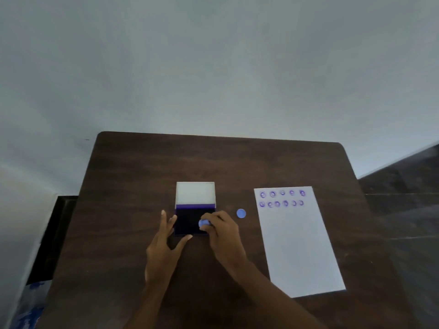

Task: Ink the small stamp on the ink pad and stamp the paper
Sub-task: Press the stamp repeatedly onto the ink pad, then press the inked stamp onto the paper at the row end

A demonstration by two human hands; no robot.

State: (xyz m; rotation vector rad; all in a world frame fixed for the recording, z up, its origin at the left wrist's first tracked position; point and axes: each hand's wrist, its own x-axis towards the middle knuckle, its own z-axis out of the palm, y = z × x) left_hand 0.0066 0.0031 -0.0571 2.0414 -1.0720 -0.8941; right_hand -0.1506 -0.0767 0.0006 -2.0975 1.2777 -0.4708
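The ink pad (187, 220) lies open in the middle of the dark wooden table (133, 176), its dark purple pad facing up and its white lid (195, 193) raised behind it. My right hand (224, 236) holds the small blue round stamp (204, 223) over the pad's right part; whether it touches the pad I cannot tell. My left hand (164, 248) rests at the pad's left edge, fingers spread against the case and thumb at its near edge. The white paper (299, 245) lies to the right, with two rows of several purple round marks near its far edge.
A small blue round cap (241, 213) lies on the table between the ink pad and the paper. A pale wall rises behind the table. Dark floor shows to the right, and something blue and white sits low at the left.
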